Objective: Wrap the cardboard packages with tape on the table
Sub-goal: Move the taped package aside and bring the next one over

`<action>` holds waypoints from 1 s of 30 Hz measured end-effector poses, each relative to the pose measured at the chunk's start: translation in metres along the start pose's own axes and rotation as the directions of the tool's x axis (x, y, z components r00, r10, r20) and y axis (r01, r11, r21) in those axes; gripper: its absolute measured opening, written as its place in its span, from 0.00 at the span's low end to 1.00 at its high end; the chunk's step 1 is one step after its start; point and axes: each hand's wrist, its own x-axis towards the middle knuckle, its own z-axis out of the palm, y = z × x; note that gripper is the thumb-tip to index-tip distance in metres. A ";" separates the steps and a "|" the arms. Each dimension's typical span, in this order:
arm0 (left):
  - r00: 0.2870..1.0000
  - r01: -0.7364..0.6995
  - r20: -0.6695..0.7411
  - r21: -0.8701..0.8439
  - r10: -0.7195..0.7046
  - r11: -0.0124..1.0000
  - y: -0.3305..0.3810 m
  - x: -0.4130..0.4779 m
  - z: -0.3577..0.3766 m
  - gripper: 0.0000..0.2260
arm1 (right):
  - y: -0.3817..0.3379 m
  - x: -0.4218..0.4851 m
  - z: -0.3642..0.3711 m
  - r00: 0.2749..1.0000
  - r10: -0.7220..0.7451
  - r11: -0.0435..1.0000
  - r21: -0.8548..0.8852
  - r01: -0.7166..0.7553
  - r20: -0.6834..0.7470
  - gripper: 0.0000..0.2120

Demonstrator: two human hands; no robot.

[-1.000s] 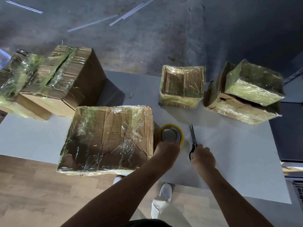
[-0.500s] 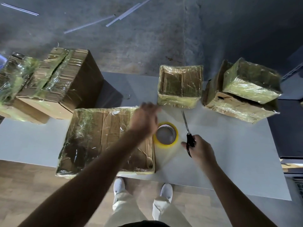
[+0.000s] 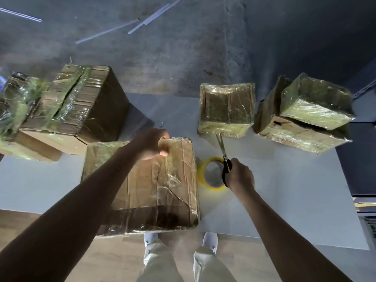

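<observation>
The near box (image 3: 154, 192), covered in clear tape, is seen lying flat at the near edge of the white surface (image 3: 284, 190). Its far edge is gripped by the left hand (image 3: 150, 144): the fingers are curled over that edge and the thumb is laid on the top face. The left forearm is stretched across the top of the box.

The black handles of the scissors (image 3: 223, 154) are gripped by the right hand (image 3: 241, 177). The blades are held almost together and are pointed away from the person, with their tips just in front of the middle box (image 3: 226, 108).

The tape roll (image 3: 201, 170), yellow in colour, is laid flat on the surface just right of the near box. Its right side is partly covered by the scissors' handles and the right hand. It is not touched by the left hand.

At the far right, a small box (image 3: 315, 102) is stacked, tilted, on a lower box (image 3: 295, 137); both are wrapped. At the far left, a large box (image 3: 81, 106) is placed with tape along its top, and a wrapped end box (image 3: 18, 102) is set against its left side, cut off by the frame.

White shoes (image 3: 210, 241) are seen on the wooden floor (image 3: 40, 251) under the surface's near edge.
</observation>
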 end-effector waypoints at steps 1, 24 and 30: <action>0.999 -0.021 -0.045 -0.009 0.021 1.000 0.003 -0.007 -0.007 0.20 | 0.004 -0.006 -0.003 1.000 -0.002 0.998 0.056 0.003 -0.020 0.08; 0.954 -0.237 -0.073 0.410 0.291 0.881 0.102 -0.109 -0.060 0.25 | 0.008 -0.038 -0.041 0.953 -0.066 0.950 0.274 0.150 -0.295 0.12; 0.917 -0.385 0.021 0.311 0.399 0.869 0.182 -0.040 -0.033 0.24 | 0.011 -0.042 -0.052 0.940 -0.087 0.955 0.241 0.173 -0.331 0.13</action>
